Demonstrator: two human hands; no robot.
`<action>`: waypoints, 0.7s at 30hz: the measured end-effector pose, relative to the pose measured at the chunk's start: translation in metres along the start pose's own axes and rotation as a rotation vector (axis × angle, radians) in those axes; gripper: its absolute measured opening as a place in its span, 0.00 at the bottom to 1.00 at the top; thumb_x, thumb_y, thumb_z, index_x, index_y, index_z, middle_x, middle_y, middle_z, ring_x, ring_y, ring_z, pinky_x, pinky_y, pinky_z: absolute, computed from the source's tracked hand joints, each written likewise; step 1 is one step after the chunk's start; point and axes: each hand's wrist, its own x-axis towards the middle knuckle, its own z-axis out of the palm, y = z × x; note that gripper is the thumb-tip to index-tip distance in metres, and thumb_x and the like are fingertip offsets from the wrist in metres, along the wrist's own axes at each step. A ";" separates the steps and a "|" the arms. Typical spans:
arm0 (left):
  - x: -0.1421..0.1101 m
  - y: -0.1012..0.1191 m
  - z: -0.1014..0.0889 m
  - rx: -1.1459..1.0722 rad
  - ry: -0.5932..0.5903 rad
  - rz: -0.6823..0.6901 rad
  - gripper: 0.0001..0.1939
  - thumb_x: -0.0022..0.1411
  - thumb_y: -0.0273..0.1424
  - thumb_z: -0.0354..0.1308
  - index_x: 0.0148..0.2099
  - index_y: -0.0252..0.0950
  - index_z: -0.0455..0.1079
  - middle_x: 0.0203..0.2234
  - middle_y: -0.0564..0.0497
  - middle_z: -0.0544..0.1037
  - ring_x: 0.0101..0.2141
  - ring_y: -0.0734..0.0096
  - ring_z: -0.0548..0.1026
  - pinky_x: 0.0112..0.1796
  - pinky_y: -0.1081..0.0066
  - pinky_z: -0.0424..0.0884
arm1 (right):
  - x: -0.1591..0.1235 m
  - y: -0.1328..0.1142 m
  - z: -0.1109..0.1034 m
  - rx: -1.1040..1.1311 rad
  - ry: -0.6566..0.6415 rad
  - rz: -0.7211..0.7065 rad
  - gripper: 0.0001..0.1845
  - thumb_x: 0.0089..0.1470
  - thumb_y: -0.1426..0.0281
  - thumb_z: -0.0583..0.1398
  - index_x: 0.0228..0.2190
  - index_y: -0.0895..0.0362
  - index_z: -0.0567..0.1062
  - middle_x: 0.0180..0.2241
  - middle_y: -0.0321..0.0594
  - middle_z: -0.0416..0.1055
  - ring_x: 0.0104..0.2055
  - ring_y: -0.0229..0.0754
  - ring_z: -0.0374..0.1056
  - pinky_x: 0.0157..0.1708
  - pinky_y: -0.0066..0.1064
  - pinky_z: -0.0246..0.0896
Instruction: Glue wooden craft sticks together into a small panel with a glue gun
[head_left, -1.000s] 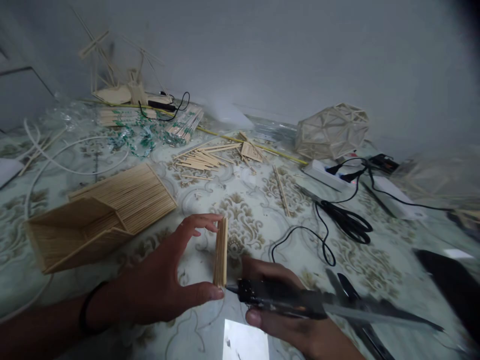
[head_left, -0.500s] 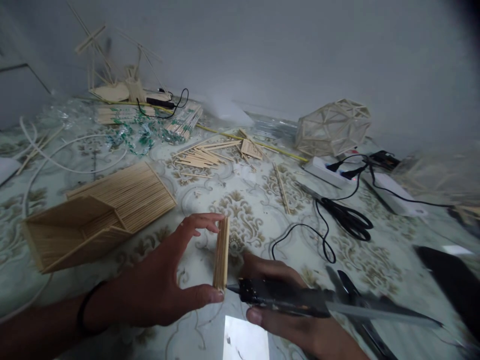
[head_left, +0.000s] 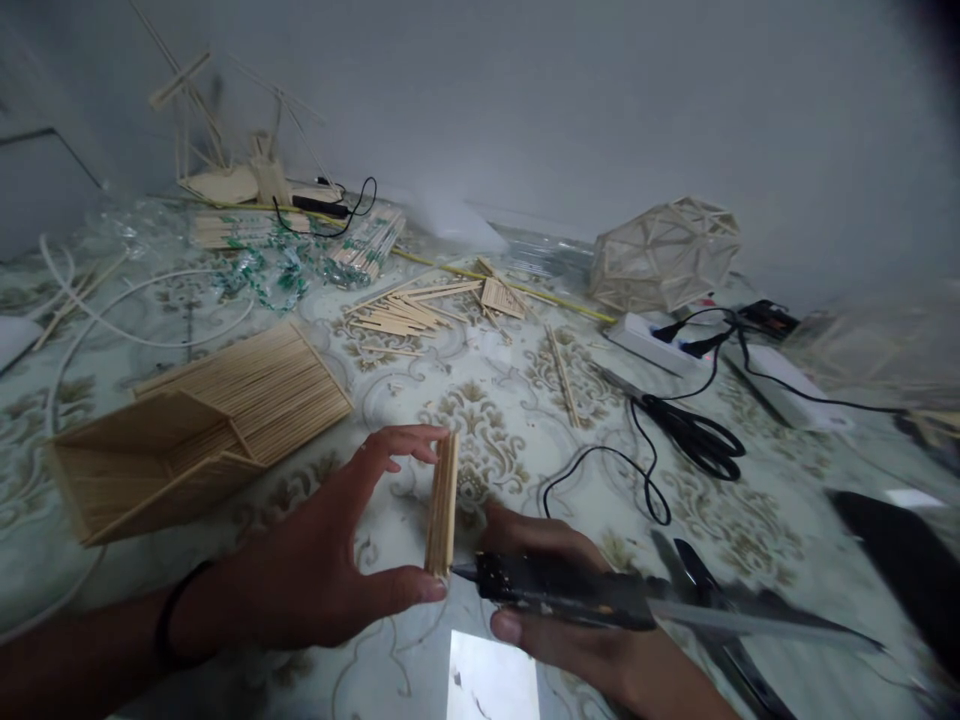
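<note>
Narrow tan panel of wooden sticks (head_left: 442, 505): up on long edge, approx. centre front, over green-white cloth w/ brown floral pattern (head_left: 495, 460). L hand (head_left: 322, 560) grasps it end to end: fingertips at far end, thumb at near end. Black band (head_left: 171, 620) on L wrist. R hand (head_left: 592, 655) clenched round black glue gun (head_left: 562, 592), just R of panel; pointed tip at panel's near end, contact w/ wood can't be confirmed. Long translucent rod (head_left: 735, 625) out gun's rear.

L of panel: tan open-topped box of sticks (head_left: 150, 480), w/ flat ribbed stick section (head_left: 262, 375) behind.
Beyond panel: pile of loose pale sticks (head_left: 401, 312); farther, slightly L, clear-and-green plastic packs of sticks (head_left: 367, 245).
R & beyond panel: black-handled scissors (head_left: 690, 430), thin black cord (head_left: 600, 450) nr them; farther, white power strip (head_left: 649, 345), pale faceted stick frame (head_left: 667, 255).
Far R of panel: flat black item (head_left: 900, 570), ID unclear.
</note>
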 end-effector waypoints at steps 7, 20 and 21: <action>0.002 0.002 0.001 -0.048 0.011 -0.001 0.40 0.66 0.37 0.75 0.71 0.54 0.57 0.76 0.45 0.66 0.76 0.44 0.64 0.72 0.42 0.66 | -0.008 0.016 0.004 0.033 0.083 -0.080 0.25 0.55 0.59 0.79 0.53 0.42 0.85 0.50 0.41 0.86 0.49 0.53 0.85 0.51 0.49 0.83; 0.001 0.001 -0.001 -0.018 -0.014 0.010 0.40 0.67 0.38 0.75 0.72 0.54 0.56 0.77 0.45 0.64 0.76 0.42 0.64 0.73 0.40 0.65 | -0.008 -0.007 0.000 0.010 0.104 0.119 0.25 0.53 0.58 0.80 0.52 0.44 0.86 0.53 0.45 0.87 0.53 0.59 0.85 0.56 0.53 0.83; 0.001 0.001 -0.001 -0.014 -0.022 0.009 0.40 0.67 0.38 0.75 0.72 0.55 0.55 0.77 0.45 0.63 0.76 0.42 0.63 0.73 0.40 0.65 | -0.008 -0.007 0.001 0.015 0.114 0.123 0.25 0.53 0.58 0.80 0.52 0.44 0.86 0.53 0.45 0.87 0.52 0.59 0.85 0.55 0.53 0.83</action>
